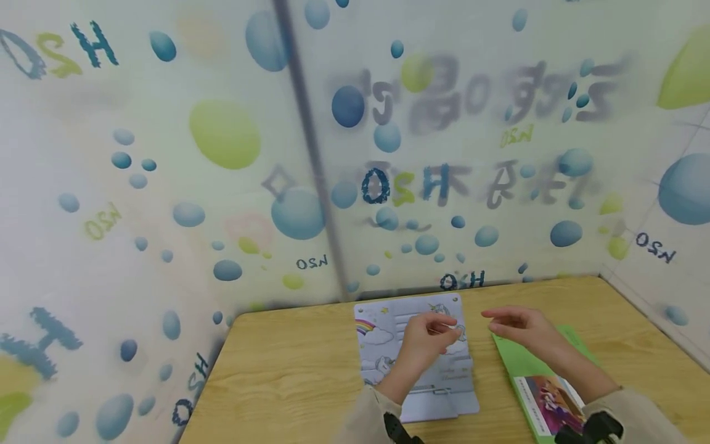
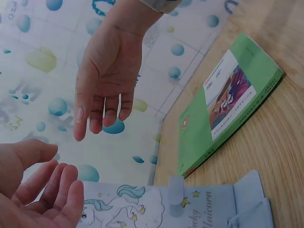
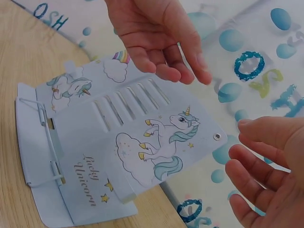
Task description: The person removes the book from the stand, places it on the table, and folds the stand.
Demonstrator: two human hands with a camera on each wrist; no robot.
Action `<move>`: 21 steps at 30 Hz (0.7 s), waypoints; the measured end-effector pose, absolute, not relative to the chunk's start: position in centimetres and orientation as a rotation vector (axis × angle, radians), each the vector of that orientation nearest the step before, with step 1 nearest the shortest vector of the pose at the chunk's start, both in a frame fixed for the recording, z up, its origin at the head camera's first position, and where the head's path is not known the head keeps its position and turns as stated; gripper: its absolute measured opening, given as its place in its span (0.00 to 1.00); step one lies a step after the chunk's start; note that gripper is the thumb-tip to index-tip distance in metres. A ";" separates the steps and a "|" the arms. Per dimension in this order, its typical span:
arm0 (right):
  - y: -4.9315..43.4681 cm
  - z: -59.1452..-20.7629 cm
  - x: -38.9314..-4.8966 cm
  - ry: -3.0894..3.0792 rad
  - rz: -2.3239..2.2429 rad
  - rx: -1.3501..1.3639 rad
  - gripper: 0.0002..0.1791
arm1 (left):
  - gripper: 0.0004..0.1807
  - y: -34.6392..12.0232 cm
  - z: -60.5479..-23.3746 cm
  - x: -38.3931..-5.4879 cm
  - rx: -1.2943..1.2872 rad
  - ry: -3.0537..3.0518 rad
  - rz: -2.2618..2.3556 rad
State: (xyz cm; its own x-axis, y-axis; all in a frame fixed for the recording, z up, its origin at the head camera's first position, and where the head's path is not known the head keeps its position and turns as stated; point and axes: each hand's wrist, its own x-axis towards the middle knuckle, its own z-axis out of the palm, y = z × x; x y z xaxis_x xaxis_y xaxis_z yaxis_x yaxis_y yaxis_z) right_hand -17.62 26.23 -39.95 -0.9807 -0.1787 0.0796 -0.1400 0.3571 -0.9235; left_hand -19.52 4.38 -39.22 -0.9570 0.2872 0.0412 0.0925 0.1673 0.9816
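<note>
A pale metal book stand (image 1: 383,354) with unicorns, a rainbow and slots stands on the wooden table. My left hand (image 1: 424,345) hovers in front of it, fingers loosely bent and holding nothing. To its right my right hand (image 1: 524,330) hangs in the air over the far end of a green book (image 1: 507,354), also with nothing in its grasp. The palms roughly face each other across a gap, as the right wrist view shows with the left hand (image 3: 156,38) and right hand (image 3: 270,175). Wire clips (image 3: 45,137) cross the stand's front ledge (image 3: 33,161).
The wooden table (image 1: 288,370) reaches back to a whitish translucent partition (image 1: 222,246) printed with blue and green bubbles. Another panel (image 1: 665,271) borders the right side. The green book lies flat, a colourful picture (image 2: 232,97) on its cover.
</note>
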 end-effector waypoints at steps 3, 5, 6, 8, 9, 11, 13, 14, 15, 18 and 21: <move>25.7 -40.0 -18.1 2.535 -1.742 -0.300 0.23 | 0.10 3.1 -39.0 -19.7 0.375 2.291 1.885; 25.4 -40.0 -18.4 2.516 -1.751 -0.311 0.23 | 0.10 2.1 -39.0 -19.7 0.388 2.305 1.874; 25.2 -40.1 -18.5 2.503 -1.760 -0.314 0.23 | 0.10 1.7 -39.1 -19.7 0.393 2.309 1.875; 25.0 -40.2 -18.7 2.487 -1.769 -0.316 0.23 | 0.10 0.9 -39.1 -19.8 0.402 2.316 1.880; 25.0 -40.3 -18.8 2.481 -1.768 -0.317 0.23 | 0.10 0.5 -39.2 -19.8 0.410 2.321 1.881; 24.8 -40.4 -19.0 2.476 -1.766 -0.301 0.24 | 0.11 -0.3 -39.2 -19.9 0.407 2.332 1.883; 24.8 -40.6 -19.2 2.481 -1.754 -0.280 0.24 | 0.11 -1.0 -39.3 -20.0 0.401 2.348 1.874; 24.7 -40.8 -19.3 2.485 -1.745 -0.273 0.25 | 0.11 -1.4 -39.3 -20.0 0.395 2.357 1.865; 24.7 -40.9 -19.4 2.488 -1.735 -0.268 0.25 | 0.11 -1.8 -39.3 -20.0 0.394 2.365 1.858; 24.7 -41.2 -19.7 2.505 -1.699 -0.244 0.26 | 0.12 -2.8 -39.3 -20.1 0.391 2.374 1.854; 24.8 -41.5 -19.9 2.513 -1.669 -0.224 0.27 | 0.11 -3.9 -39.2 -20.1 0.397 2.380 1.864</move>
State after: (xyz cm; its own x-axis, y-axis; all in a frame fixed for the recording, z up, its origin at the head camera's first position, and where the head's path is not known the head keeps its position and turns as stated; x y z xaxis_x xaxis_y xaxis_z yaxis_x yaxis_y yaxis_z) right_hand -19.90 24.75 -41.54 -0.9823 -0.1867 -0.0154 -0.0581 0.3820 -0.9223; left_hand -20.11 -3.87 -39.16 -0.9620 0.2591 0.0867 0.1462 0.2205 0.9644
